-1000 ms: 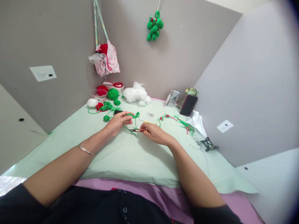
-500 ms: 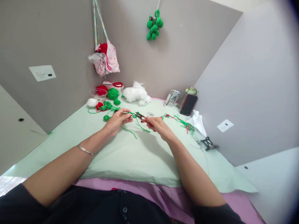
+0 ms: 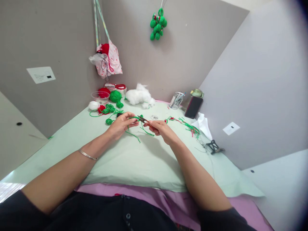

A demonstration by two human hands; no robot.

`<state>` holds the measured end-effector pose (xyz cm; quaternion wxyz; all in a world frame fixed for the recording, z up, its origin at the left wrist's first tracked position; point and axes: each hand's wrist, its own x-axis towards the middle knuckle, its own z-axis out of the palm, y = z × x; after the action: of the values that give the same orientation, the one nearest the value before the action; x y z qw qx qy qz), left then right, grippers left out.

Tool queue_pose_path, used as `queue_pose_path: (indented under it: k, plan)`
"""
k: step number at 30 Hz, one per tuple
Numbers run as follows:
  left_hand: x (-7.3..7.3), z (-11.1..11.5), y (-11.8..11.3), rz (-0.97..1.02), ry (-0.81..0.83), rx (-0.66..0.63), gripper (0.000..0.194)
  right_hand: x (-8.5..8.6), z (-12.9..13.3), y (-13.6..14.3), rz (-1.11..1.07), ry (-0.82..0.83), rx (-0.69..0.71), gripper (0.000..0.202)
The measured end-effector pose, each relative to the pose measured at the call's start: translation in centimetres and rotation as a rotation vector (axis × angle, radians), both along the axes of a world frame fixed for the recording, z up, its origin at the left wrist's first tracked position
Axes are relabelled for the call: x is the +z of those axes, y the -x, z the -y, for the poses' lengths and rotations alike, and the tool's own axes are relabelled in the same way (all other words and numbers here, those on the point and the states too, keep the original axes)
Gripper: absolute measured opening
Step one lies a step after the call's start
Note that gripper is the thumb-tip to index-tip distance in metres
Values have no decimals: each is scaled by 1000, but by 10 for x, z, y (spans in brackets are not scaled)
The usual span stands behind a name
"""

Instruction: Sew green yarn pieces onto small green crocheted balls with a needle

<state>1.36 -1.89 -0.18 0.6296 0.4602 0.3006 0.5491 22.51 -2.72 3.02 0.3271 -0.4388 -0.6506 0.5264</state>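
Note:
Green yarn [image 3: 133,137] is pinched in my left hand [image 3: 123,124], its loose ends trailing down over the pale green cloth. My right hand [image 3: 160,129] grips a small pair of scissors [image 3: 142,119] with dark blades. The blades point left and lie against the yarn right beside my left fingertips. Whether the blades are parted is hard to make out. Just left of my left hand lie a small green yarn ball [image 3: 109,122] and a tangle of green yarn [image 3: 111,108].
Behind sit a big green yarn ball [image 3: 115,96], white stuffing [image 3: 139,96], a clear cup [image 3: 177,100] and a phone [image 3: 193,107]. Yarn scraps [image 3: 192,128], a white tissue [image 3: 203,125] and a black stand [image 3: 214,147] lie right. A bag [image 3: 109,61] hangs on the wall.
The scissors have turned slightly, and the blades now look closer together at the yarn by my left fingers. Both hands stay nearly in place; the whole view has shifted a little.

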Motion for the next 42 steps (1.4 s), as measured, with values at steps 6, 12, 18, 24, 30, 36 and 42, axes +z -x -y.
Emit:
queue_pose_path:
  k: [6, 12, 18, 24, 30, 36, 42]
  plan:
    - [1, 1, -1, -2, 8, -11, 28, -1, -1, 1, 2, -47, -16, 49]
    - [2, 1, -1, -13, 3, -27, 28, 0, 2, 2, -25, -33, -4, 45]
    - [-1, 0, 0, -13, -3, -36, 27, 3, 5, 3, -54, 17, -4, 44]
    - [1, 1, -1, -18, 5, -42, 27, 3, 6, 5, -69, 25, -31, 40]
    - [3, 3, -1, -17, 32, 28, 26, 2, 0, -1, -172, -6, 0, 37]
    - [-1, -3, 4, -74, 3, 186, 28, 15, 7, -12, 1, -98, 295, 36]
    - [-5, -10, 9, -366, -196, 404, 28, -8, 3, 1, 659, -525, 22, 26]
